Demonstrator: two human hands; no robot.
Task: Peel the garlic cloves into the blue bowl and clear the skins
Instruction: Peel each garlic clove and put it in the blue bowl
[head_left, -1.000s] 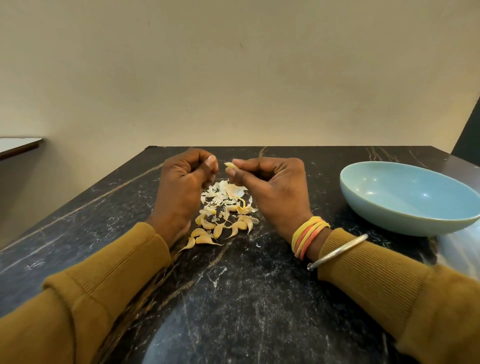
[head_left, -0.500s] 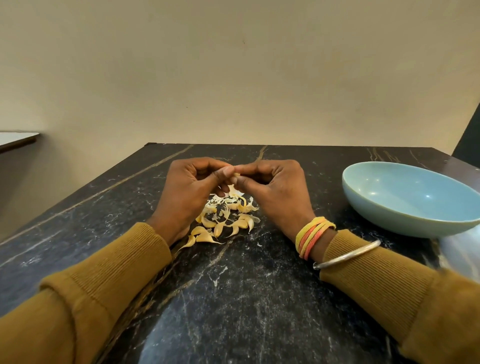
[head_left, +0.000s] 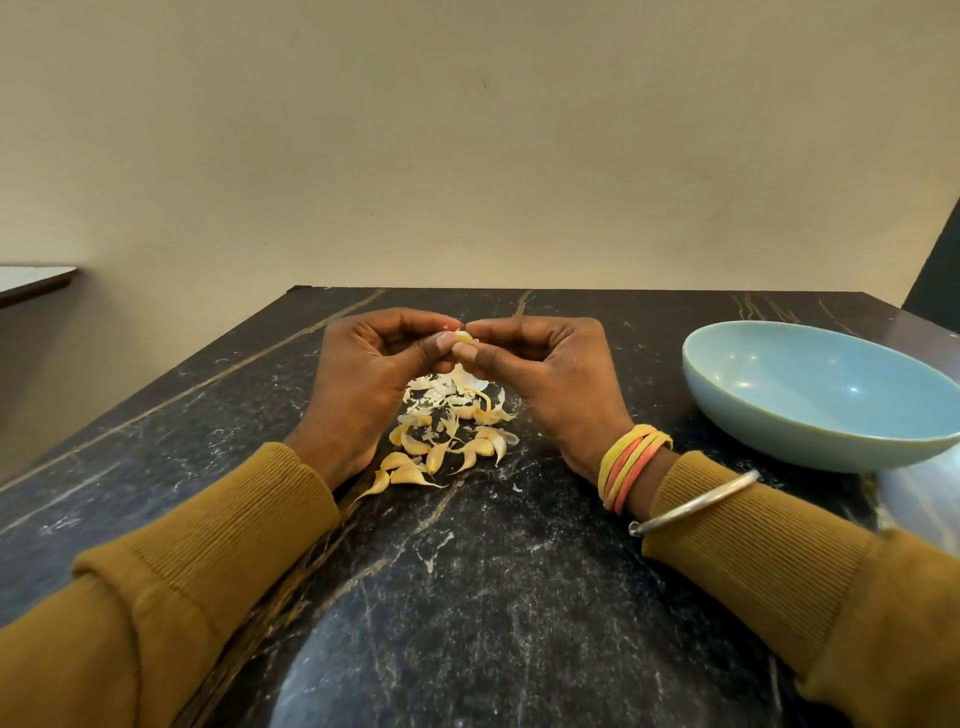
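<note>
- A person sits at a dark marbled table (head_left: 467, 597), seen from a head-worn camera looking down. Both forearms, in mustard sleeves (head_left: 218, 545), rest on it.
- The left hand (head_left: 374, 374) and the right hand (head_left: 545, 374) meet at their fingertips just above the table. Both have curled fingers, and together they pinch one small garlic clove (head_left: 464, 336) between thumbs and forefingers. A pale flake shows at its tip, so this clove appears to be mid-peel.
- Directly below the hands lies a heap of unpeeled cloves (head_left: 447, 457), roughly ten, yellowish with pointed tails. At the far end they are mixed with loose white skins (head_left: 431, 387).
- The blue bowl (head_left: 779, 431) stands well apart, to the right of the right hand. No clove shows in the part in view, and its right edge runs out of frame.
- Judged from this, the task is at an early stage. Nearly every clove is unpeeled, none is visibly in the bowl, and the skins are not yet cleared.
</note>
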